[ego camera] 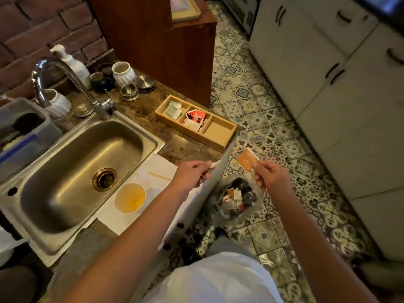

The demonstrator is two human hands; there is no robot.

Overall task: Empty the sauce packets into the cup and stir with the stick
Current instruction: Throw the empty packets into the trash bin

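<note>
R hand (270, 178): fingers pinch orange packet (248, 160) over bin (237, 199) | L hand (192, 176): fingers pinch torn strip (213, 165) | cup (130, 197) on tabletop (175, 147), beside stick (159, 176)

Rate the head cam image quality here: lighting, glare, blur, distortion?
Head view: dim warm indoor light, dark corners at lower left; mild glare on the faucet and sink rim; strong wide-angle bending of the cabinets and floor tiles; overall soft, print on the orange packet in the right hand unreadable; cup and left hand reasonably clear.
</note>
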